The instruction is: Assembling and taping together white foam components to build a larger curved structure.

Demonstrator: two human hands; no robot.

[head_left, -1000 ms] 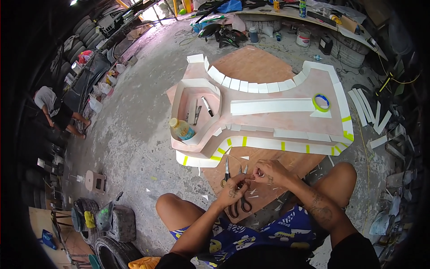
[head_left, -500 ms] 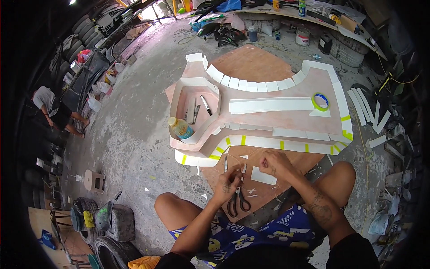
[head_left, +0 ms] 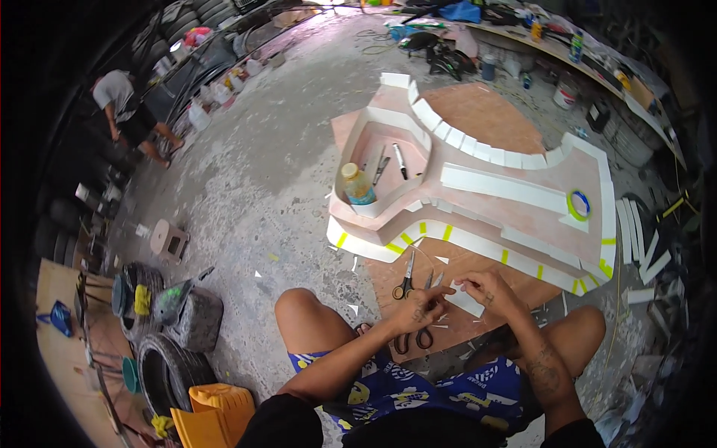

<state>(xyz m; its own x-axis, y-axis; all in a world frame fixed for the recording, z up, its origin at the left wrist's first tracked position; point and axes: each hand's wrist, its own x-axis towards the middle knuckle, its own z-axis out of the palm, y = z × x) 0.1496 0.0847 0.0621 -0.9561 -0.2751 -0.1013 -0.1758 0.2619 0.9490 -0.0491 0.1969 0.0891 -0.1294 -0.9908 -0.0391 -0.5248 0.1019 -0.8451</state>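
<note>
My left hand (head_left: pixel 422 309) lies over a pair of black-handled scissors (head_left: pixel 412 342), its curled fingers reaching the left edge of a white card piece (head_left: pixel 467 302). What those fingers pinch is too small to make out. My right hand (head_left: pixel 487 288) is closed in a pinch at the card's upper edge. A second pair of scissors (head_left: pixel 404 287) lies by my left hand on the brown board (head_left: pixel 396 272). Beyond stands a large pinkish panel mould (head_left: pixel 478 193) edged with white card strips and yellow-green tape pieces.
On the mould sit a capped bottle (head_left: pixel 358 184), a marker (head_left: pixel 399 161) and a blue-green tape roll (head_left: pixel 578 205). White strips (head_left: pixel 632 229) lie at right. Tyres (head_left: pixel 175 373) and a stool (head_left: pixel 169 240) are at left. Another person (head_left: pixel 119 101) stands far left.
The view has turned, shifting the scene right. My hands have come together at the white card piece; my right hand, formerly beyond it, now touches its edge.
</note>
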